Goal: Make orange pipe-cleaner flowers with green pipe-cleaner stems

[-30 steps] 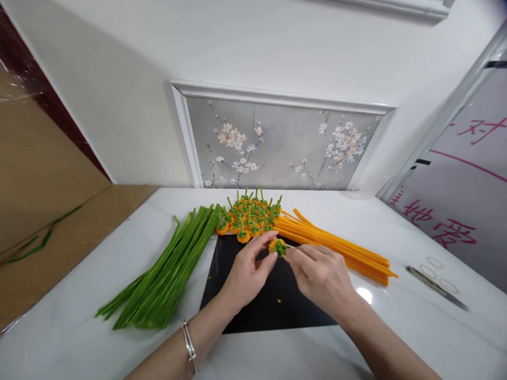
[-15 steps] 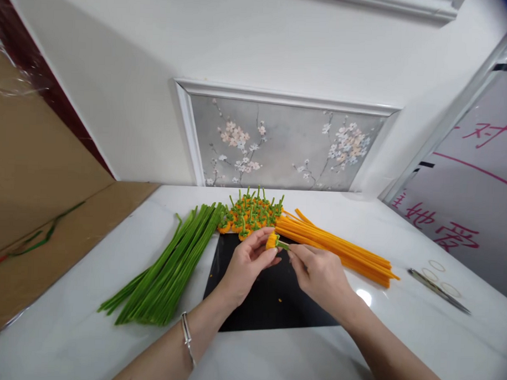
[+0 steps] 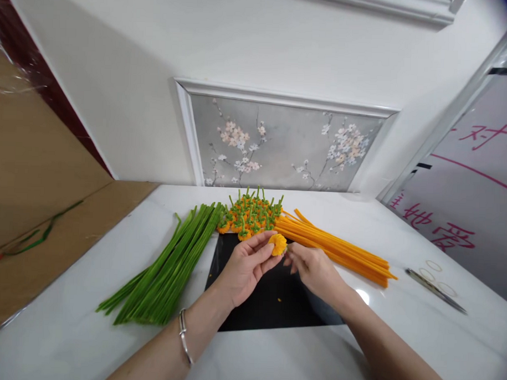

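Observation:
Between my two hands, above a black mat (image 3: 257, 309), is a small orange pipe-cleaner pumpkin (image 3: 279, 244), its ribbed round face turned toward me. The fingers and thumb of my left hand (image 3: 246, 267) pinch its left side. On its right, my right hand (image 3: 315, 267) is closed at the green stem, which is mostly hidden behind the pumpkin and fingers. Just beyond the hands, a cluster of finished orange pumpkins (image 3: 252, 215) with upright green stems sits at the mat's far edge.
Green pipe cleaners (image 3: 171, 270) lie in a bundle on the left, orange pipe cleaners (image 3: 338, 245) on the right. Farther right are tweezers (image 3: 437, 290) and several thin rings (image 3: 434, 265). A cardboard box (image 3: 49, 205) borders the white table's left side; a wall stands behind.
The pumpkin has turned so its orange face points toward me and the stem points away. Both hands stay close together, with the right fingers shifted slightly behind it.

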The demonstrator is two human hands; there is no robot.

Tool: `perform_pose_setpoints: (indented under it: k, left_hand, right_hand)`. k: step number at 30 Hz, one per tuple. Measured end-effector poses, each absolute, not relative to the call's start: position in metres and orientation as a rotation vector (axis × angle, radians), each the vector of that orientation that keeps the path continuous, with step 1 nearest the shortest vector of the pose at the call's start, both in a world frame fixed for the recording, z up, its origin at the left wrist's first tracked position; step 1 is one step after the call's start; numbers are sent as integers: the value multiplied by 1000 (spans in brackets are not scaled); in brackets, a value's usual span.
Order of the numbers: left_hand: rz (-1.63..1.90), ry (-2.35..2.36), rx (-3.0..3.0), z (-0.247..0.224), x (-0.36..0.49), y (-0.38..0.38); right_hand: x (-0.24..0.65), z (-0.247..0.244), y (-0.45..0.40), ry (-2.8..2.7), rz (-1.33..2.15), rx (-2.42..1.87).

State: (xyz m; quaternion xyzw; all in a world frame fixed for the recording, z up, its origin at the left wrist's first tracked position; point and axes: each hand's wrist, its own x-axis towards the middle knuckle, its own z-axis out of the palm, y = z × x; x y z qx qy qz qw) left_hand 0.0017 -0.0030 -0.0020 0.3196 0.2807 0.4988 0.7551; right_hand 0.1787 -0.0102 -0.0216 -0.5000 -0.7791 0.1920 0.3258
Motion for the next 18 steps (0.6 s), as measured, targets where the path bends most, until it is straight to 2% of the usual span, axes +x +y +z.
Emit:
perform_pose_setpoints:
  k: [3,6,9,12,18]
  left_hand:
    - [1112,636,794,-1,4,-4]
    - [1141,700,917,0,6,-5]
    - [1180,778,1039,0,8,-5]
    - [1207,844,1139,-1,10,-6]
    - [1177,802,1323,0,8,-7]
  right_hand:
    - [180,-23,-10,-2083,712,-1240]
    - [184,-19,-9,-2080,753,-1239]
    - [187,-11,-8,-1841,724,-1237]
    - [184,-2,-11,-1581,860,-1143]
    - [175,5,-18,-1483,1061,-1036]
